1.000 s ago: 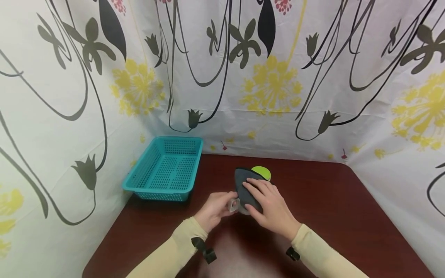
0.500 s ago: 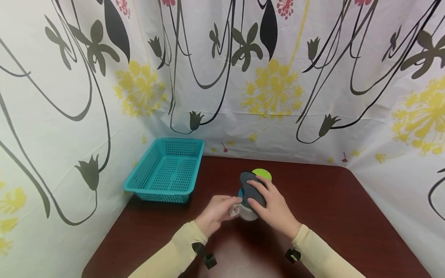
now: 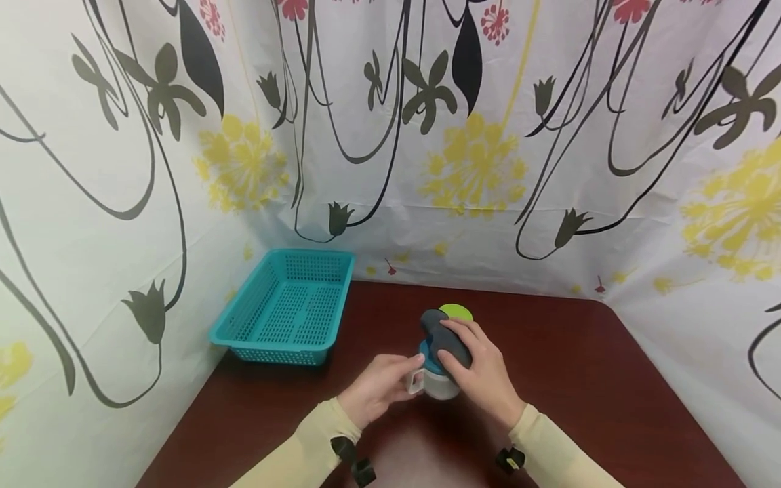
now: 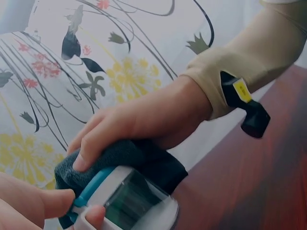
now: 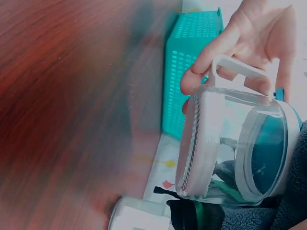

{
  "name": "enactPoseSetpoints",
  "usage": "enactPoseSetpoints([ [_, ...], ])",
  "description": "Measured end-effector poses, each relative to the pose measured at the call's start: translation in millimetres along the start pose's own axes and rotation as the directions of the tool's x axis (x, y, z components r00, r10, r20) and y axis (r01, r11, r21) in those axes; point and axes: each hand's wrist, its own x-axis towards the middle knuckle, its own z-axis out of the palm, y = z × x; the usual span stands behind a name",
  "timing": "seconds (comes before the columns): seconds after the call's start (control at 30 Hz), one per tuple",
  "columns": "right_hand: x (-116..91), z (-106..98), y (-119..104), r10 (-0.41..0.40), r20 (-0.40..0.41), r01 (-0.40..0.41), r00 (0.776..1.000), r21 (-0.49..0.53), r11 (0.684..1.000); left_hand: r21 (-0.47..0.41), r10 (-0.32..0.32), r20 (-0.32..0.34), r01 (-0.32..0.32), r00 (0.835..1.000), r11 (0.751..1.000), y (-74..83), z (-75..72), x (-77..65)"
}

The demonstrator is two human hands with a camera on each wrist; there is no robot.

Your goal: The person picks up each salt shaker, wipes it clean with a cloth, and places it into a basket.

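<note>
While the left hand (image 3: pixel 381 386) pinches a clear jar (image 5: pixel 228 143) by its pale handle (image 5: pixel 242 68), the right hand (image 3: pixel 485 366) grips a dark grey cloth (image 3: pixel 450 344) and presses it over the blue lid (image 3: pixel 430 359). From where I stand, the jar sits right between the two grips, thumb and fingers together on the handle at one side, the other hand curled round the cloth on top; it seems to be held off the table (image 3: pixel 561 379), with the ribbed white base (image 5: pixel 192 148) lowest. I'd judge it light, stiff-walled and fairly slick, so a bare palm on the clear side could slide, and if the wall is glass rather than plastic, which I can't tell, a knock could crack it. To my mind the handle is the surest hold, with the second hand steadying the lid's rim. As for the cloth, it looks soft and floppy, best bunched under the fingers so that no loose edge hangs away. Just beyond the right hand's grip stands a green-lidded container (image 3: pixel 456 312), partly hidden by the cloth. Farther off, past the left hand's grip and to its left, sits a teal basket (image 3: pixel 268 344), and behind everything hangs a flowered curtain (image 3: pixel 360 183).
</note>
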Motion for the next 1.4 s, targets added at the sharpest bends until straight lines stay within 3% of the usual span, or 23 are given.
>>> enactPoseSetpoints([
  [0.23,3.4,-0.2,-1.2,-0.022,-0.014,0.022,1.000,0.014,1.000,-0.013,-0.030,-0.001,0.030,1.000,0.999,9.9,3.9,-3.0],
  [0.4,1.7,0.9,0.1,-0.034,-0.023,0.034,0.999,0.012,0.999,-0.064,-0.087,0.048,0.090,0.995,0.994,9.2,3.8,-3.1],
  [0.5,1.0,0.7,-0.3,-0.039,-0.024,0.039,0.999,0.011,0.999,-0.085,-0.090,0.062,0.095,0.994,0.992,7.9,4.5,-2.3],
  [0.63,2.4,1.1,-1.4,-0.046,-0.036,0.046,0.998,0.024,0.999,-0.098,-0.077,0.032,0.080,0.997,0.992,8.1,6.0,-1.2],
  [0.8,4.3,3.2,-1.1,-0.095,-0.122,0.095,0.988,-0.007,0.995,-0.121,-0.059,-0.011,0.057,0.998,0.991,10.2,9.3,1.8],
  [1.13,0.7,17.4,-4.3,-0.330,-0.243,0.304,0.912,-0.140,0.942,-0.095,-0.001,-0.106,-0.010,0.994,0.995,19.9,6.6,4.0],
  [1.3,-7.9,23.0,1.0,-0.506,-0.208,0.451,0.837,-0.262,0.853,-0.102,0.038,-0.119,-0.050,0.992,0.994,22.3,4.1,5.7],
  [1.4,-12.4,24.3,4.5,-0.572,-0.181,0.499,0.800,-0.330,0.801,-0.097,0.037,-0.135,-0.050,0.990,0.994,22.7,3.1,5.8],
])
